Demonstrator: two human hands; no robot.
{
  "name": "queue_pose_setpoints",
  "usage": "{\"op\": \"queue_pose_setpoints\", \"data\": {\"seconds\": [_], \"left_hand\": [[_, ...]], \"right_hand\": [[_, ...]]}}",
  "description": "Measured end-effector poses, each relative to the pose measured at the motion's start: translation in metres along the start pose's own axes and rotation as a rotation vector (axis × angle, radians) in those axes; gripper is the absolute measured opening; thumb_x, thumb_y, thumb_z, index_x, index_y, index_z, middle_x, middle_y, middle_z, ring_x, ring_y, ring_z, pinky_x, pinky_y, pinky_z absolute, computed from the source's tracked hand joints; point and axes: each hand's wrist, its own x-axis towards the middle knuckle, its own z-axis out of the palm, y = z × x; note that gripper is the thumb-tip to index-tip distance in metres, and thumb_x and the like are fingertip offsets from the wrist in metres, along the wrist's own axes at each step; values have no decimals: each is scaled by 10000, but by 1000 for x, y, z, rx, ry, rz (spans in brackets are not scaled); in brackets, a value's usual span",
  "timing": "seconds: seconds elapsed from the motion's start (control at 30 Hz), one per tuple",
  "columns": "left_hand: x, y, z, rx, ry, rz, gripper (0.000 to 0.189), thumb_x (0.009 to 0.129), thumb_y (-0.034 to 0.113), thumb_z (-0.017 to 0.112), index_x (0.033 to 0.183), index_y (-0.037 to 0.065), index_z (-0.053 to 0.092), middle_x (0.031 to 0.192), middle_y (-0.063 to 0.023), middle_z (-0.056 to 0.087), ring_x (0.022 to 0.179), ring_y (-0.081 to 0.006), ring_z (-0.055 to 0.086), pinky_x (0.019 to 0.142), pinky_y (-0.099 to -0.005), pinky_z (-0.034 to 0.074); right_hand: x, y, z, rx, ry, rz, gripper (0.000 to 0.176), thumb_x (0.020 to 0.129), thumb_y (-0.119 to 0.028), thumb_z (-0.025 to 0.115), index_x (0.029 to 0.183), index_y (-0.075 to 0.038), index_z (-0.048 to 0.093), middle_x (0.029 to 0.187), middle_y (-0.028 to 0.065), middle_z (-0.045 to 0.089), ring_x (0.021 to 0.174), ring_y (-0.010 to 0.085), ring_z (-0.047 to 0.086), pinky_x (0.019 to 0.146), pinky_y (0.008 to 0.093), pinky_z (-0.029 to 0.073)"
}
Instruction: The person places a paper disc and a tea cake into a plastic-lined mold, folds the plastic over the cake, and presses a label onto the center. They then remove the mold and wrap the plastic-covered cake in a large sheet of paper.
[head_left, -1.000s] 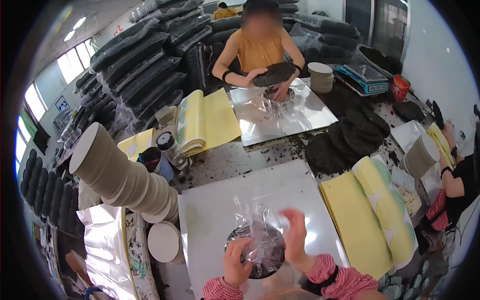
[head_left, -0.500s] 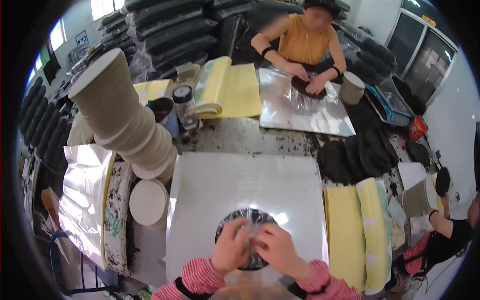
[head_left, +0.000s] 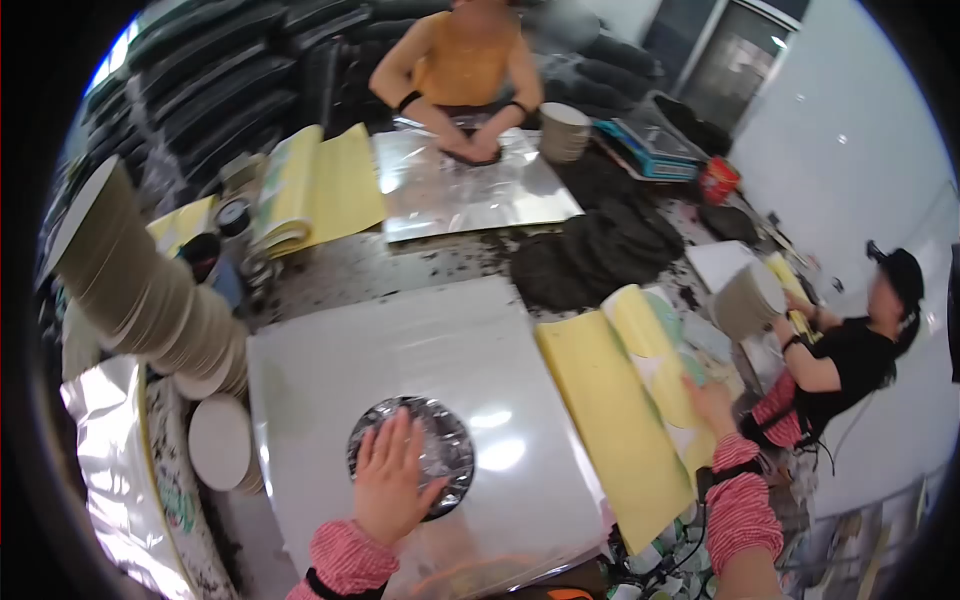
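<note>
A pale wall (head_left: 860, 190) fills the right side of the frame. At the upper right, dark glass panels (head_left: 745, 55) sit in a light frame, catching a small reflection. A bright sliver of window (head_left: 113, 60) shows at the upper left. A grey table (head_left: 345, 272), speckled dark, crosses the middle.

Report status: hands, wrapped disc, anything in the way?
Left hand spread over wrapped disc. Right hand at yellow label sheets, grip unclear. Disc on pale sheet, only left hand seen covering it.
</note>
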Motion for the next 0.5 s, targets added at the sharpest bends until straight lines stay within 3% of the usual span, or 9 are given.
{"op": "queue_pose_setpoints", "data": {"seconds": [0.07, 0.13, 0.17, 0.23, 0.3, 0.33, 0.4, 0.47, 0.5], "left_hand": [[-2, 1, -1, 32, -15, -37, 778, 830, 434, 699, 1417, -14, 455, 1533, -210, 364, 1402, -360, 363, 1177, -506, 215], [-3, 1, -1, 29, -27, -25, 776, 829, 429, 700, 1414, -19, 457, 1534, -210, 362, 1404, -358, 358, 1176, -508, 214], [-2, 2, -1, 25, -23, -45, 773, 828, 424, 701, 1410, -24, 458, 1535, -209, 360, 1405, -357, 353, 1175, -509, 213], [-2, 2, 0, 22, -41, -33, 767, 828, 414, 699, 1404, -32, 461, 1538, -211, 354, 1406, -362, 348, 1175, -512, 209], [-3, 2, 0, 43, -34, -42, 759, 826, 405, 701, 1400, -31, 465, 1539, -214, 352, 1403, -370, 349, 1176, -516, 201], [-2, 3, -2, 23, -68, -48, 809, 792, 339, 727, 1432, -38, 409, 1553, -227, 316, 1413, -402, 314, 1179, -519, 192], [-3, 2, -2, 18, -74, -27, 817, 787, 328, 729, 1438, -38, 399, 1554, -229, 315, 1414, -402, 311, 1179, -521, 191], [-3, 1, -2, 13, -67, -37, 839, 771, 292, 735, 1456, -31, 373, 1555, -235, 309, 1415, -407, 307, 1177, -528, 189], [-3, 4, 0, 3, -77, -57, 839, 771, 292, 735, 1456, -31, 373, 1555, -235, 309, 1415, -407, 307, 1177, -528, 189]], "right_hand": [[-52, -49, -7, -46, -52, -148, 570, 835, -571, 683, 951, -14, 658, 876, 196, 677, 860, 408, 654, 762, 479, 513], [-114, -81, 9, 231, 65, -445, 527, 835, -564, 685, 950, -51, 644, 778, 192, 668, 728, 393, 654, 659, 501, 496], [-127, -89, -4, 240, 72, -426, 527, 835, -564, 685, 950, -51, 644, 778, 192, 668, 728, 393, 654, 659, 501, 496], [-138, -99, -33, 568, 160, -483, 472, 871, -514, 667, 958, -54, 614, 781, 176, 670, 737, 404, 646, 671, 488, 498], [-96, -75, -46, 497, 684, -376, 429, 922, -472, 605, 982, -47, 614, 796, 176, 678, 750, 418, 648, 691, 493, 509], [-72, -47, -34, 496, 688, -349, 429, 922, -472, 605, 982, -47, 614, 796, 176, 678, 750, 418, 648, 691, 493, 509], [-32, 6, -5, 207, 404, 28, 401, 949, -432, 551, 990, -40, 623, 791, 192, 669, 760, 430, 650, 682, 516, 510], [-67, -12, 11, 219, 130, -393, 404, 973, -409, 486, 1010, -30, 622, 797, 221, 665, 731, 442, 646, 647, 547, 499], [-111, -59, -10, 195, -78, -404, 366, 979, -363, 466, 1025, -33, 618, 800, 220, 670, 728, 433, 648, 629, 544, 496]]}}
